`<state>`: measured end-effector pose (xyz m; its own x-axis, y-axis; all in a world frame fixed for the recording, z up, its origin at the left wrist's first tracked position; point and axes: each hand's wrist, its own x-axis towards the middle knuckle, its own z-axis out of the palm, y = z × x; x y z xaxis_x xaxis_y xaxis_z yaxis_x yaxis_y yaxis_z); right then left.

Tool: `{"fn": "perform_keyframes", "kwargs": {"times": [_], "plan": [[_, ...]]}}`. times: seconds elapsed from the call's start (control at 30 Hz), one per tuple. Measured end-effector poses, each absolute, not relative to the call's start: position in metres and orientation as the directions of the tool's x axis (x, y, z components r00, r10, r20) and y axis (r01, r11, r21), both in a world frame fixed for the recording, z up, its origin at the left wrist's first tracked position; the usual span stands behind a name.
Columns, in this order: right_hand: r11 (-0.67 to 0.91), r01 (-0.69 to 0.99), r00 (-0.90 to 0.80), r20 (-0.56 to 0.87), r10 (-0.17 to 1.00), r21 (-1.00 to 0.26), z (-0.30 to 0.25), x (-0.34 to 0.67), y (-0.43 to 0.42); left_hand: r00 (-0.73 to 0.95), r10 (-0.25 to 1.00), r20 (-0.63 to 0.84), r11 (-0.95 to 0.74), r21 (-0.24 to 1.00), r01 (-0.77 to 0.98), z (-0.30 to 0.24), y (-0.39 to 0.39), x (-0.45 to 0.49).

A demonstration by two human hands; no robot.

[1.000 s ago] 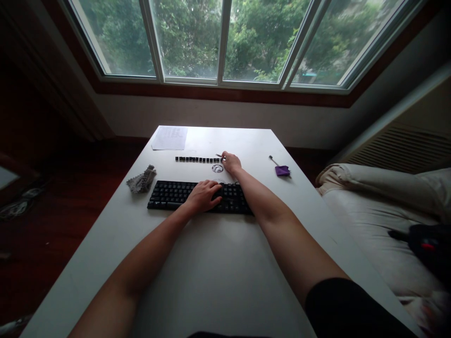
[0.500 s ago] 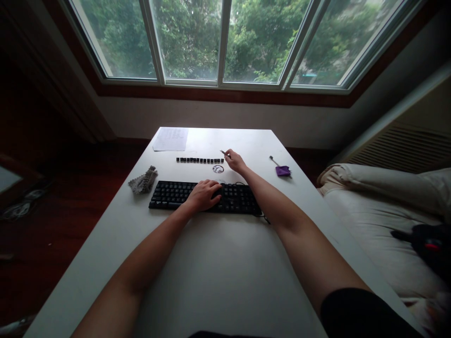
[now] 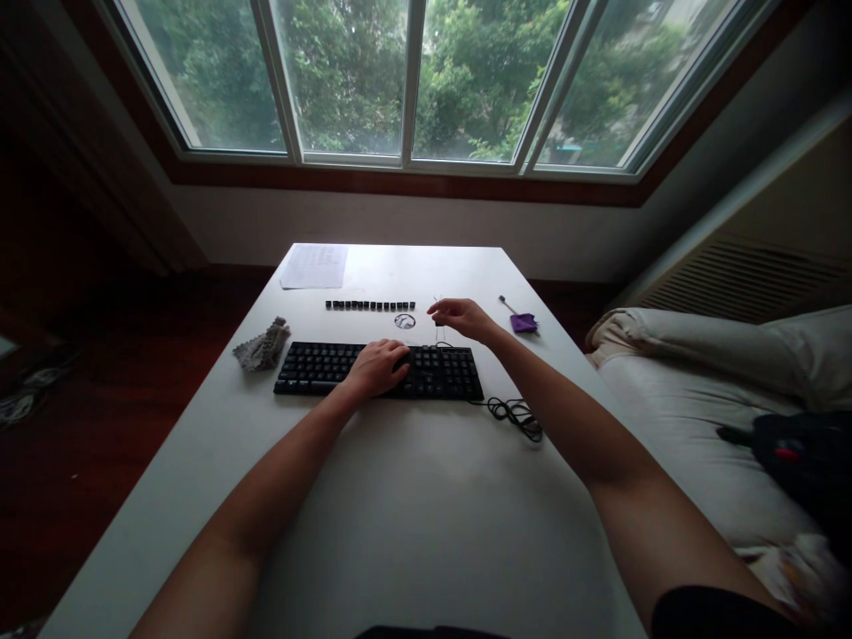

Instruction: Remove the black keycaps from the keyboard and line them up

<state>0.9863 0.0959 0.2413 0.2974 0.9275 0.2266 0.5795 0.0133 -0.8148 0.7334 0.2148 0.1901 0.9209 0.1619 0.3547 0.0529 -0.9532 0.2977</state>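
Note:
My left hand (image 3: 376, 367) lies on the black keyboard (image 3: 316, 366), fingers stretched over its middle keys. Beyond the keyboard, my right hand (image 3: 462, 318) is over a thin wire tool with a dark middle, which looks like a keycap puller (image 3: 438, 325). Its wire ends show on both sides of the fingers, which are loosely bent and seem apart from it. Left of that hand is a small round dish-like piece (image 3: 405, 321). Behind it runs a row of several black keycaps (image 3: 370, 305).
A grey cloth (image 3: 262, 346) lies left of the keyboard, and a paper sheet (image 3: 314, 266) at the table's far left. On the right are a small brush (image 3: 507, 304), a purple cloth (image 3: 524, 323) and a coiled black cable (image 3: 516, 415). A sofa (image 3: 685, 426) stands beside the white table (image 3: 426, 506).
My right hand has moved right and a little nearer, and the tool it held now appears lying below its fingers. The left hand stays on the keyboard. The cable has come into view.

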Motion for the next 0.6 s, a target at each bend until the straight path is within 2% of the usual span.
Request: {"fn": "perform_keyframes", "kwargs": {"times": [0.17, 0.6], "plan": [[0.033, 0.518, 0.268, 0.199, 0.943, -0.855, 0.232, 0.983, 0.095, 0.919, 0.175, 0.354, -0.955, 0.289, 0.071, 0.191, 0.204, 0.729], [-0.013, 0.603, 0.259, 0.180, 0.949, -0.798, 0.226, 0.976, 0.106, 0.940, 0.133, 0.315, -0.968, 0.244, 0.055, 0.190, 0.200, 0.721]]}}
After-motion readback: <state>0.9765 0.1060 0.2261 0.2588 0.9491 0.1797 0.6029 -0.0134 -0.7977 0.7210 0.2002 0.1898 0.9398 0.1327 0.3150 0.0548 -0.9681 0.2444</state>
